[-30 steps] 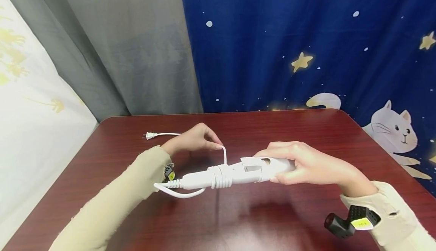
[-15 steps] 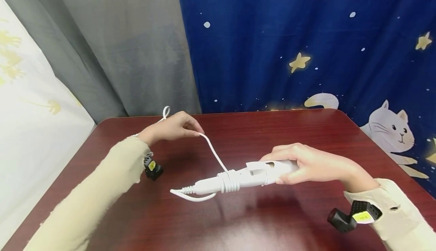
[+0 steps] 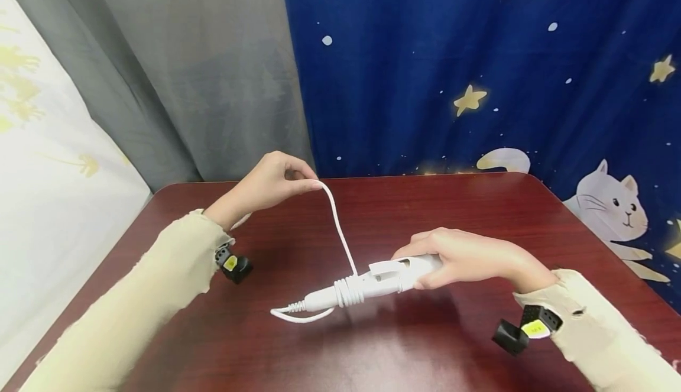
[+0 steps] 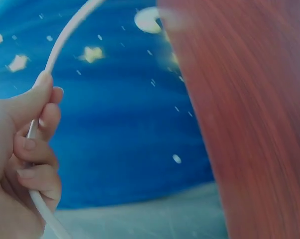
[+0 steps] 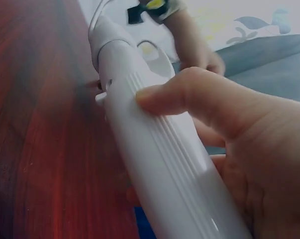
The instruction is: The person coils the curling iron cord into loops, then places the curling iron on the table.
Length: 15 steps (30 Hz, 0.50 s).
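i have both hands busy: in the head view my left hand (image 3: 271, 180), at nine o'clock from the middle, pinches a white cord (image 3: 339, 226) between thumb and forefinger, and the left wrist view shows the other fingers curled around it too. my right hand (image 3: 463, 256), at four o'clock, grasps the thick end of a white wand-shaped device (image 3: 375, 287), its thumb lying on the ribbed side in the right wrist view. the device sits between five and six o'clock, its narrow end pointing between eight and nine, a shadow on the bench (image 3: 372, 356) beneath it. several turns of cord are wound around its handle; from them the cord rises toward eleven o'clock to my left hand, while a loop hangs below the narrow end. a raised white lever (image 3: 387, 269) stands on the device's upper side, just beside my right fingers. each cream sleeve carries a small black camera near the wrist. beyond the bench a grey curtain (image 3: 202, 73) hangs toward ten o'clock and a blue starry curtain (image 3: 393, 73) toward one.
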Available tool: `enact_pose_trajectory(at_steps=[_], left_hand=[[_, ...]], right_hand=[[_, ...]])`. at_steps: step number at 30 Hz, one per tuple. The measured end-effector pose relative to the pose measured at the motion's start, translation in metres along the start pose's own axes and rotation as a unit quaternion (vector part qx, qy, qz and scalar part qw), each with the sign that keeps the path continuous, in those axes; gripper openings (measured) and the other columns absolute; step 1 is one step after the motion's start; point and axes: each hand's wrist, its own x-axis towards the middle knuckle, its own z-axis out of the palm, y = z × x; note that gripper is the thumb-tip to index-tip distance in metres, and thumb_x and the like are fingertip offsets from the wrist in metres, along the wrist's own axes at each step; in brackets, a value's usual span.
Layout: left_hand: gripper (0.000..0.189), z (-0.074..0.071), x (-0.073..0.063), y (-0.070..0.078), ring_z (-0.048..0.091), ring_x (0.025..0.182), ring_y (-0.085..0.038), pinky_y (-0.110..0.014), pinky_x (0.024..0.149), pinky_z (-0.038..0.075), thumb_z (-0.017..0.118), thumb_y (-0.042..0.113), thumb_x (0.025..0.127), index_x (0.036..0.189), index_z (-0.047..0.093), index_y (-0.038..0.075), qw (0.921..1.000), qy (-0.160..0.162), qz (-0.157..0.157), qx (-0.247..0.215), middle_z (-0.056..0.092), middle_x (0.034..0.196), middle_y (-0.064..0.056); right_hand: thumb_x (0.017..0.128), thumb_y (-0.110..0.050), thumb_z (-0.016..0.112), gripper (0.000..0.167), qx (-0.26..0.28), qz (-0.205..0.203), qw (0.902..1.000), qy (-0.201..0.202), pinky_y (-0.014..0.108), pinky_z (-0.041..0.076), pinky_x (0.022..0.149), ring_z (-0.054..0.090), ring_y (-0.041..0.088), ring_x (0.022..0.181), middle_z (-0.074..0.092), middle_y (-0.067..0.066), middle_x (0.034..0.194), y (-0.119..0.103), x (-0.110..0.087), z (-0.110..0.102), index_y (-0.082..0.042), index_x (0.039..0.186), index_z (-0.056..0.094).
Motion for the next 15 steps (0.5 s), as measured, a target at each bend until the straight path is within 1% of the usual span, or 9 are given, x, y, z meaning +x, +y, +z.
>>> enact_pose_trajectory(at_steps=[3, 6, 9, 12, 15], left_hand=[[0.012, 0.000, -0.004, 0.015, 0.048, 0.059, -0.013, -0.028, 0.053, 0.039, 0.071, 0.027, 0.080, 0.081, 0.073, 0.015, 0.9998, 0.007, -0.007, -0.017, 0.064, 0.070, 0.005], [0.011, 0.000, -0.010, 0.028, 0.047, 0.057, -0.013, -0.028, 0.052, 0.038, 0.071, 0.024, 0.081, 0.081, 0.072, 0.013, 0.9994, 0.002, -0.011, -0.032, 0.063, 0.068, 0.004], [0.010, 0.003, -0.016, 0.039, 0.049, 0.060, -0.012, -0.028, 0.056, 0.040, 0.069, 0.021, 0.083, 0.081, 0.070, 0.011, 0.9987, -0.007, -0.014, -0.048, 0.062, 0.069, 0.004], [0.007, 0.005, -0.022, 0.051, 0.050, 0.064, -0.012, -0.029, 0.060, 0.042, 0.068, 0.018, 0.084, 0.082, 0.069, 0.011, 0.9976, -0.013, -0.019, -0.065, 0.062, 0.071, 0.004], [0.006, 0.006, -0.030, 0.059, 0.050, 0.063, -0.012, -0.029, 0.058, 0.042, 0.068, 0.018, 0.083, 0.081, 0.069, 0.012, 0.9962, -0.013, -0.024, -0.082, 0.062, 0.070, 0.005]], right_hand=[[0.076, -0.026, 0.068, 0.039, -0.026, 0.026, 0.9993, -0.009, 0.020, 0.041, 0.057, 0.047, 0.003, 0.068, 0.052, -0.017, 0.083, 0.002, 0.007, 0.003, -0.027, 0.115, 0.061], [0.075, -0.028, 0.068, 0.037, -0.056, 0.055, 0.9969, -0.008, 0.022, 0.039, 0.056, 0.046, 0.004, 0.067, 0.050, -0.016, 0.080, 0.005, 0.014, 0.005, -0.027, 0.112, 0.062], [0.073, -0.028, 0.068, 0.036, -0.078, 0.080, 0.9937, 0.003, 0.023, 0.039, 0.055, 0.046, 0.005, 0.067, 0.049, -0.015, 0.078, 0.009, 0.019, 0.006, -0.028, 0.109, 0.063], [0.072, -0.028, 0.068, 0.035, -0.086, 0.093, 0.9917, 0.018, 0.024, 0.039, 0.054, 0.046, 0.005, 0.066, 0.050, -0.015, 0.077, 0.012, 0.023, 0.006, -0.029, 0.107, 0.063], [0.073, -0.029, 0.067, 0.034, -0.086, 0.101, 0.9907, 0.033, 0.024, 0.039, 0.053, 0.047, 0.006, 0.066, 0.051, -0.014, 0.077, 0.017, 0.027, 0.005, -0.028, 0.108, 0.064]])
